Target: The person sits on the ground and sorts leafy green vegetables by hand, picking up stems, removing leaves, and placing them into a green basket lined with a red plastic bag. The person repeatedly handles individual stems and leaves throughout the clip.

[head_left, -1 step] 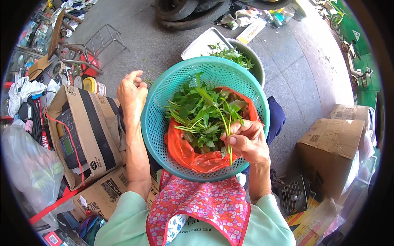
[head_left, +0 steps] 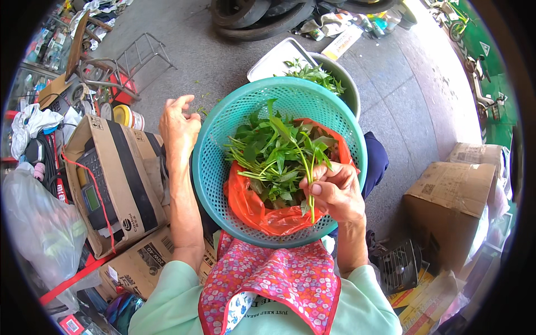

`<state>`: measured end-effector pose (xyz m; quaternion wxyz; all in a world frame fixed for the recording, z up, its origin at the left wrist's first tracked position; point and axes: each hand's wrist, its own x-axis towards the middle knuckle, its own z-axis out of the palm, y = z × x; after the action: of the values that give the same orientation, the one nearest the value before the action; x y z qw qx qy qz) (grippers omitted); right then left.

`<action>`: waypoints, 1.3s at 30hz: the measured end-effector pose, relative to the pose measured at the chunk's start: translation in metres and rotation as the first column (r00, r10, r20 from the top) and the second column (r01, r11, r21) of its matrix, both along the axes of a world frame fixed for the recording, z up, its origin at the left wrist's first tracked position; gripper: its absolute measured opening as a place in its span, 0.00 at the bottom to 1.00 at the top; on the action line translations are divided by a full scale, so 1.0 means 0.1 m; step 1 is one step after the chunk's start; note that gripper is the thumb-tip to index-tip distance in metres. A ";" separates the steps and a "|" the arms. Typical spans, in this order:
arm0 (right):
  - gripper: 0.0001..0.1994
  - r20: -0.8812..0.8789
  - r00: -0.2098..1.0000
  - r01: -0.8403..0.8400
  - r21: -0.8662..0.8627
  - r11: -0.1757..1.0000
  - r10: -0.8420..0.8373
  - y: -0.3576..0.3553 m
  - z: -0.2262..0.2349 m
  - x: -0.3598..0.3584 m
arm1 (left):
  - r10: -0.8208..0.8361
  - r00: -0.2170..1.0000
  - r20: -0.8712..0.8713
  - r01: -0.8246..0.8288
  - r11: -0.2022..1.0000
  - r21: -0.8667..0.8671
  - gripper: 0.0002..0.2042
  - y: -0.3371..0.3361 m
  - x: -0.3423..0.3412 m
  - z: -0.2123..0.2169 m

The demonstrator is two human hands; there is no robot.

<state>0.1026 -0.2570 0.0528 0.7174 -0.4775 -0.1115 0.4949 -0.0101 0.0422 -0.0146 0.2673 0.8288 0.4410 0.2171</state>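
Between the thumb and fingers of my right hand [head_left: 338,192], a leafy green stem [head_left: 310,195] is pinched, its bare ends pointing toward me. This hand is over the right side of a turquoise plastic colander [head_left: 215,204]. Inside the colander, a heap of leafy greens [head_left: 268,148] rests on an open red plastic bag [head_left: 251,206]. Just outside the left rim is my left hand [head_left: 180,124], its fingers loosely bent and a gap between index finger and thumb. I see nothing in it.
Behind the colander, a grey basin [head_left: 350,92] holds more greens, beside a white tray [head_left: 276,61]. Tires [head_left: 262,19] lie at the far side. A cardboard box with a phone-like device [head_left: 125,184] stands left; another cardboard box [head_left: 446,195] stands right. A metal-framed stool [head_left: 131,61] lies far left.
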 end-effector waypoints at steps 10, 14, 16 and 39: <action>0.10 -0.084 0.960 0.261 -0.073 0.963 -0.267 0.22 -0.16 -0.06 | -0.015 0.982 0.187 0.012 1.000 0.016 0.09 -0.09 -0.18 0.24; 0.12 -0.102 0.948 0.293 -0.085 0.952 -0.301 0.25 -0.21 -0.09 | -0.191 0.890 0.413 0.314 0.915 -0.253 0.06 -0.83 -0.24 0.70; 0.13 -0.092 0.950 0.291 -0.071 0.954 -0.297 0.27 -0.24 -0.11 | -0.337 0.833 0.439 0.489 0.819 -0.299 0.07 -1.13 -0.22 0.79; 0.18 0.923 -0.364 -0.085 -0.168 0.982 0.126 0.23 0.09 -0.15 | -0.380 0.762 0.524 0.612 0.685 -0.394 0.10 -1.33 -0.34 0.70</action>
<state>0.0872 -0.2344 0.0619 0.2606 -0.6738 -0.6901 -0.0442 -0.0443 -0.0904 0.0556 0.6249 0.7435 0.1717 0.1648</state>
